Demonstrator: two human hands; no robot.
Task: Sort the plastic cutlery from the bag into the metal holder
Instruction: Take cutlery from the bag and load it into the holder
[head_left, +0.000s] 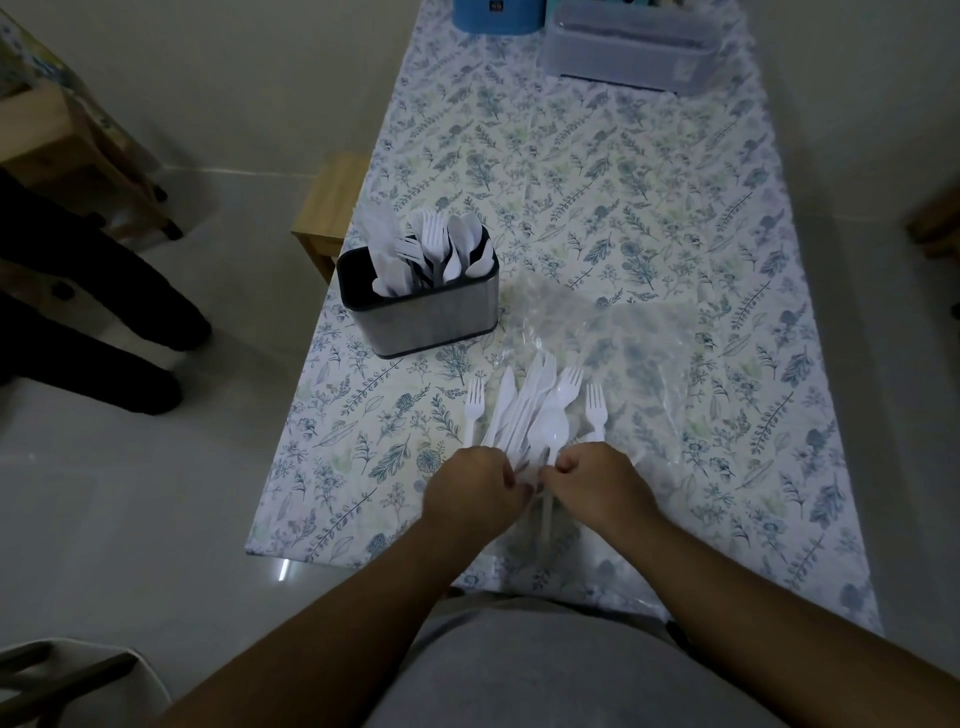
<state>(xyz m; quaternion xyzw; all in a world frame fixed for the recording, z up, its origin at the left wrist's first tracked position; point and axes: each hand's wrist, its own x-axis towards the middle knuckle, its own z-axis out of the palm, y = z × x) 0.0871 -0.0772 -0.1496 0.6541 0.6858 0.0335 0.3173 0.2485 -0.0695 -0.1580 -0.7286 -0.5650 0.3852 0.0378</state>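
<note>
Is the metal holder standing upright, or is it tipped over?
Upright. The metal holder sits on its base on the table, with white cutlery sticking up out of its top.

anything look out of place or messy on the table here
Nothing damaged. The loose cutlery lies fanned in an untidy pile beside the clear bag, with two forks strayed to either side. Both hands are at its handles. The metal holder stands upright.
</note>
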